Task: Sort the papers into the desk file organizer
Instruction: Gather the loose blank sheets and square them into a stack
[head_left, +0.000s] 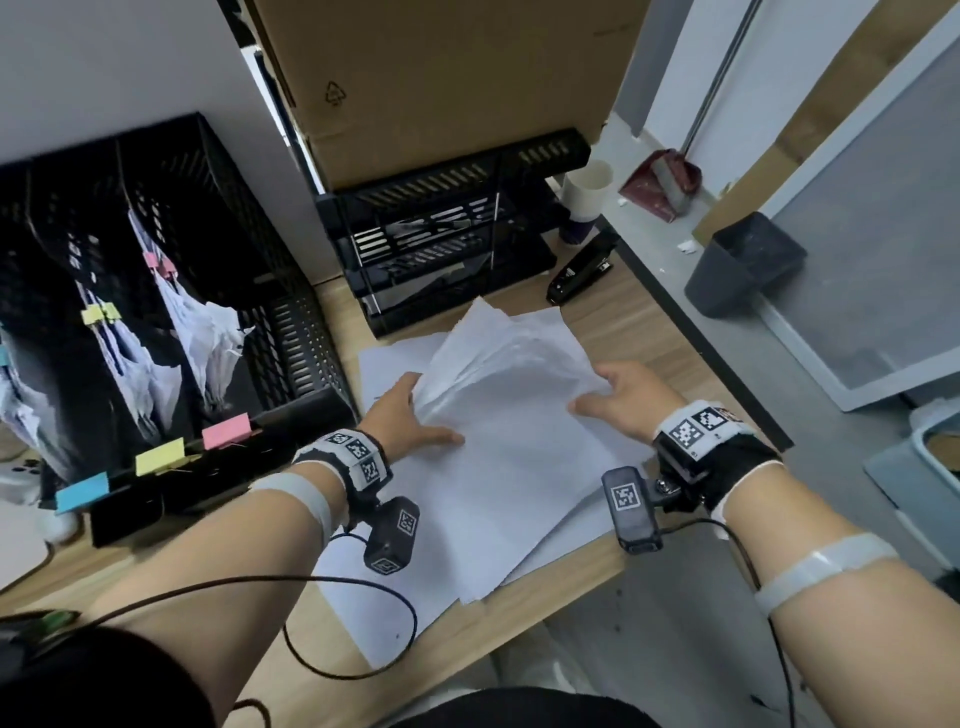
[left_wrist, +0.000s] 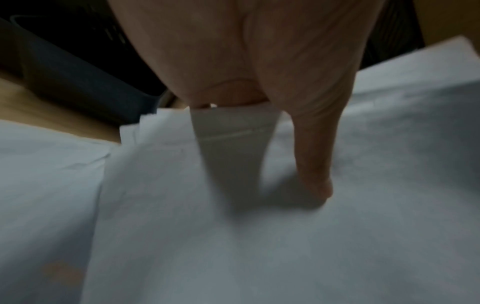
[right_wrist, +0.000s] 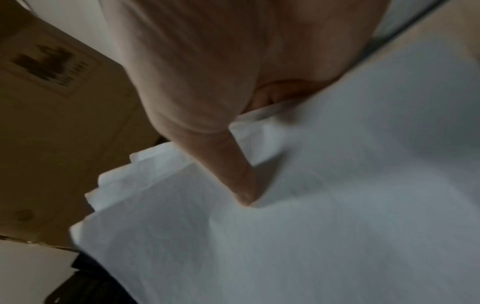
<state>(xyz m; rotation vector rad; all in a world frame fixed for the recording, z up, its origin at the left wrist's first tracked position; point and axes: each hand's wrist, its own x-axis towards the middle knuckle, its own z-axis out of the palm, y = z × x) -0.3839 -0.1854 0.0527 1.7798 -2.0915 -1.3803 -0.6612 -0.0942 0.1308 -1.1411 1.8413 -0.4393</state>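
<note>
A loose stack of white papers (head_left: 519, 457) lies on the wooden desk in front of me. My left hand (head_left: 410, 415) grips the left edge of the upper sheets, with the thumb (left_wrist: 317, 164) pressed on top and the fingers hidden beneath. My right hand (head_left: 615, 395) holds the right edge of the same sheets, its thumb (right_wrist: 236, 174) on top. The far ends of these sheets are raised and fanned. At the left stands the black mesh file organizer (head_left: 296, 332), with clipped papers in its slots and pink (head_left: 226, 430), yellow (head_left: 158, 456) and blue (head_left: 82, 491) labels on its front.
A black stacked letter tray (head_left: 441, 249) sits behind the papers under a cardboard box (head_left: 441, 78). A black stapler (head_left: 582, 270) and a paper cup (head_left: 587, 192) stand at the back right. The desk edge runs close on the right, with a dark bin (head_left: 743, 265) on the floor beyond.
</note>
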